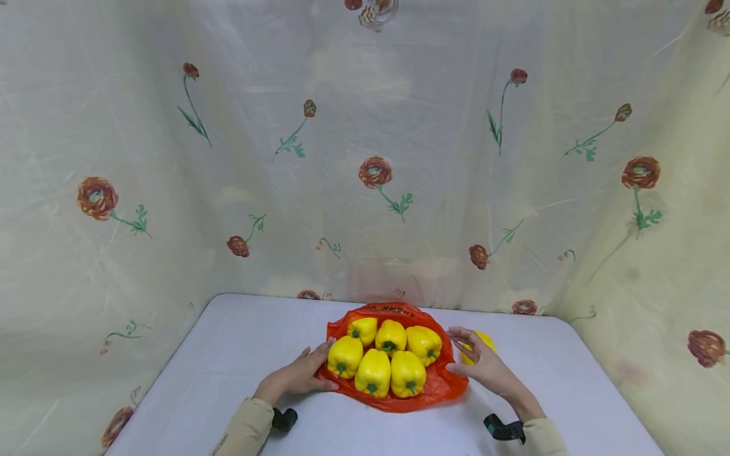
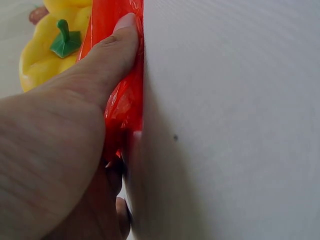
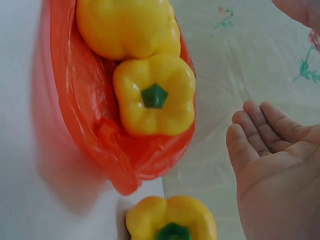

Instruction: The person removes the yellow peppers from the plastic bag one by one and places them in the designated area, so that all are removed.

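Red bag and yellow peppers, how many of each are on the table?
Crinkly red plastic bag: 1
Rounded yellow bell peppers with green stems: 7 (6 in the bag, 1 outside it)
Total: 8

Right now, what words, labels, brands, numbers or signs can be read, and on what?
"THANK", then creased letters, perhaps "YO": on the red plastic bag.
Dark lettering on the left arm's beige cloth sleeve: too small to read.
No other text shows.

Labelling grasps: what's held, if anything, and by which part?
Right hand: nothing held. Left hand: touching the red bag at its left edge; whether it actually grips there can't be told.
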{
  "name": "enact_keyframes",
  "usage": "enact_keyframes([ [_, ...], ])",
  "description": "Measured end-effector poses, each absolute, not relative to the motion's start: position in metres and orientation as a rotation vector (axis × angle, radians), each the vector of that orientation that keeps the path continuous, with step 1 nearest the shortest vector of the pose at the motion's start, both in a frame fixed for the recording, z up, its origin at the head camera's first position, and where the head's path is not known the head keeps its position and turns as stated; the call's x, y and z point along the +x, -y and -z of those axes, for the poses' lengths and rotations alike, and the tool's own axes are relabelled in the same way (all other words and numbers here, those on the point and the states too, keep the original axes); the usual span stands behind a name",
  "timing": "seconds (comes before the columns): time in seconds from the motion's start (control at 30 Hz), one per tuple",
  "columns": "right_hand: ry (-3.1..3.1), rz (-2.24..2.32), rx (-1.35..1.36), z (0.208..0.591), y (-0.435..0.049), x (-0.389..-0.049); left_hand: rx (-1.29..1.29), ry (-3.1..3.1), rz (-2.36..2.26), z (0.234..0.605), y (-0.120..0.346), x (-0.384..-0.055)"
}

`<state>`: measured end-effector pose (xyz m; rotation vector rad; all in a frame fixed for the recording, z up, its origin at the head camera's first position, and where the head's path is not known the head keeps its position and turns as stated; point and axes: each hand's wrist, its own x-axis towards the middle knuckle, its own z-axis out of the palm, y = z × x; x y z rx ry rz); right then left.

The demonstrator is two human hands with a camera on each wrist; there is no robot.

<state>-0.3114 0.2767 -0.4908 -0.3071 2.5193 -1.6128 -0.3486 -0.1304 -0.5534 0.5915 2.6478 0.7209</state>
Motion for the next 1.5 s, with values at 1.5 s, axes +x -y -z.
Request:
enact_keyframes([
  [1.5,-2.409,1.472,-0.378,0.516,-0.215,-0.313,0.653,-2.647,-0.746,0.553,0.132,-0.349],
])
